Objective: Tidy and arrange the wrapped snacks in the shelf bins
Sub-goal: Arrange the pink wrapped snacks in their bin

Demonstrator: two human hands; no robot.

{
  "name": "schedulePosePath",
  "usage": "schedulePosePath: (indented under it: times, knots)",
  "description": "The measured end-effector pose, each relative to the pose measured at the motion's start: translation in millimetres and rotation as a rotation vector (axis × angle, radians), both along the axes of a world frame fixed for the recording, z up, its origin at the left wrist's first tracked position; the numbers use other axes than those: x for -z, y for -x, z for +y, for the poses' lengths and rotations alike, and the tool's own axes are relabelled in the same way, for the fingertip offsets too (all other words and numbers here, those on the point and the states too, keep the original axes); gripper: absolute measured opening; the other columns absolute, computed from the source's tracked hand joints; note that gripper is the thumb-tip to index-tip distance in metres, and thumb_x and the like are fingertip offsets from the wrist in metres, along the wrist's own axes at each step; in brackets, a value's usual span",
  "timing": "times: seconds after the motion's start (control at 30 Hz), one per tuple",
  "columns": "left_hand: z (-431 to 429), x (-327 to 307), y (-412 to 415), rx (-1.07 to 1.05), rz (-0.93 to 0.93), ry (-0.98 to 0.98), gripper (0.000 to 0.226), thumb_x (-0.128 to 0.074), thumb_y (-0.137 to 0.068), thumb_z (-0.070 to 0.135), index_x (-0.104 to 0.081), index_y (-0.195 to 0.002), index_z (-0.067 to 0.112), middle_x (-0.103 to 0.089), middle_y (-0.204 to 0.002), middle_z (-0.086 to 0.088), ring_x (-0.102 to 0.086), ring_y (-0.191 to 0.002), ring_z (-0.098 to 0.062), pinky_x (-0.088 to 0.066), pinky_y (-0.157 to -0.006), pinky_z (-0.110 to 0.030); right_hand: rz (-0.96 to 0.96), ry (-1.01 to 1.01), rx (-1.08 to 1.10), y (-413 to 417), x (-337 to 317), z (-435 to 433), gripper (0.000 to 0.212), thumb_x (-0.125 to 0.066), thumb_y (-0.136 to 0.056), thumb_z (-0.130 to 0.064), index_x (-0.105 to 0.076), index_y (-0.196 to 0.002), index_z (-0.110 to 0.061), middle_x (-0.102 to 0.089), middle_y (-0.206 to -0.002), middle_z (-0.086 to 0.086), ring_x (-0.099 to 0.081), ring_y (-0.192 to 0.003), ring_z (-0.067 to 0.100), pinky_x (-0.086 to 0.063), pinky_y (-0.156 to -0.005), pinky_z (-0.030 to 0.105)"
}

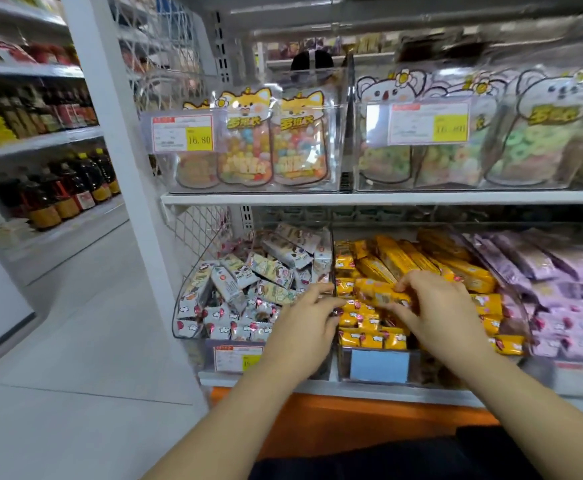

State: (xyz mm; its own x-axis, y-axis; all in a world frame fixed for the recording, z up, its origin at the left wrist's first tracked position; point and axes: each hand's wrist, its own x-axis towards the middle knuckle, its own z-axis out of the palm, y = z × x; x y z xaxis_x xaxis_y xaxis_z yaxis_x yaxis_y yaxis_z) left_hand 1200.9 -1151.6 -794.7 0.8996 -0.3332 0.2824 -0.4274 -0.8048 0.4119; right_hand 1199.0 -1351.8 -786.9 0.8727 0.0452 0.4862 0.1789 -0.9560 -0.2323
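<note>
Pack (382, 295), yellow-wrapped, pinched in right hand (439, 306) grip over middle bin (421, 367). Left hand (304, 320) grip slack, fingers (319, 292) straight, holding nothing.

Lower shelf (404, 389) carries clear bins (188, 299) side by side; upper shelf (387, 198) likewise.

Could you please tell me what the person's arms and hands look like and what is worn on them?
The left hand and right hand are bare: no gloves or watch show. The left forearm and right forearm are uncovered too, with no sleeve in view. Dark clothing shows at the bottom edge.
</note>
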Motion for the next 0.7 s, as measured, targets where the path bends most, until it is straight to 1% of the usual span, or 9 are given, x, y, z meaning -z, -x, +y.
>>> schedulePosePath:
  times: [0.07,0.13,0.23,0.37,0.43,0.5,0.53,0.63,0.7]
  knots:
    - [1.3,1.1,-0.4,0.01,0.004,-0.017,0.037,-0.045,-0.099,0.022,-0.05,-0.135,0.026,-0.031,-0.148,0.009,-0.048,-0.123,-0.014,-0.033,-0.109,-0.039,-0.022,0.1,0.009,-4.4,3.4,-0.6,0.024,-0.076,-0.072,-0.04,-0.064,-0.081,-0.022,-0.062,-0.087,-0.002,-0.057,-0.083,0.023,-0.041,-0.076,0.039]
    - [4.4,1.2,-0.7,0.031,0.001,-0.027,0.036,-0.045,-0.099,0.023,-0.051,-0.134,0.027,-0.031,-0.148,0.011,-0.048,-0.122,-0.014,-0.034,-0.108,-0.038,-0.032,0.121,0.011,-7.2,0.2,2.2,0.023,-0.075,-0.072,-0.043,-0.066,-0.08,-0.023,-0.063,-0.089,-0.003,-0.057,-0.085,0.023,-0.04,-0.076,0.039]
    - [14.1,-1.7,-0.9,0.037,-0.037,0.018,0.034,-0.045,-0.098,0.024,-0.055,-0.13,0.028,-0.039,-0.142,0.013,-0.049,-0.12,-0.01,-0.036,-0.106,-0.036,-0.057,0.081,-0.02,-8.7,-9.3,14.7,0.019,-0.07,-0.076,-0.044,-0.066,-0.082,-0.026,-0.063,-0.091,-0.006,-0.055,-0.089,0.02,-0.037,-0.078,0.037]
    - [43.0,-8.1,-2.1,-0.023,-0.127,0.133,0.027,-0.049,-0.097,0.021,-0.064,-0.119,0.024,-0.052,-0.124,0.015,-0.052,-0.11,-0.004,-0.04,-0.099,-0.025,-0.077,-0.003,-0.139,-9.5,-22.8,45.7,0.014,-0.066,-0.081,-0.039,-0.066,-0.086,-0.026,-0.063,-0.093,-0.007,-0.054,-0.093,0.018,-0.033,-0.08,0.036]
    - [65.6,-11.5,-2.9,-0.08,-0.195,0.198,0.024,-0.052,-0.095,0.017,-0.067,-0.113,0.022,-0.054,-0.112,0.019,-0.053,-0.103,-0.001,-0.039,-0.095,-0.016,-0.066,-0.04,-0.213,-13.3,-28.4,65.1,0.012,-0.065,-0.083,-0.038,-0.065,-0.088,-0.026,-0.061,-0.092,-0.009,-0.054,-0.093,0.017,-0.033,-0.079,0.033]
    - [90.6,-14.8,-3.3,-0.164,-0.254,0.283,0.022,-0.053,-0.094,0.013,-0.069,-0.108,0.022,-0.055,-0.107,0.019,-0.052,-0.097,0.004,-0.034,-0.088,-0.003,-0.033,-0.076,-0.289,-20.3,-32.7,87.5,0.015,-0.063,-0.085,-0.037,-0.066,-0.092,-0.025,-0.057,-0.091,-0.011,-0.053,-0.095,0.016,-0.036,-0.081,0.032]
    - [102.9,-16.3,-3.0,-0.205,-0.279,0.326,0.022,-0.053,-0.093,0.012,-0.069,-0.106,0.022,-0.057,-0.106,0.017,-0.052,-0.095,0.005,-0.032,-0.085,0.001,-0.023,-0.101,-0.329,-25.0,-34.2,99.7,0.016,-0.064,-0.085,-0.036,-0.066,-0.094,-0.023,-0.056,-0.091,-0.011,-0.054,-0.096,0.016,-0.038,-0.083,0.032]
    - [133.9,-17.2,-1.4,-0.313,-0.408,0.431,0.023,-0.05,-0.092,0.01,-0.067,-0.1,0.022,-0.059,-0.101,0.014,-0.052,-0.092,0.004,-0.034,-0.081,0.001,0.002,-0.173,-0.425,-44.1,-36.3,138.9,0.017,-0.066,-0.086,-0.029,-0.068,-0.099,-0.018,-0.063,-0.097,-0.003,-0.057,-0.097,0.018,-0.041,-0.084,0.029]
    - [149.0,-16.7,-2.7,-0.382,-0.498,0.505,0.023,-0.051,-0.088,0.008,-0.065,-0.097,0.023,-0.059,-0.099,0.008,-0.052,-0.09,0.002,-0.034,-0.08,0.0,0.036,-0.174,-0.462,-60.3,-36.8,165.7,0.02,-0.064,-0.087,-0.028,-0.067,-0.104,-0.018,-0.064,-0.101,-0.001,-0.057,-0.098,0.017,-0.043,-0.085,0.028]
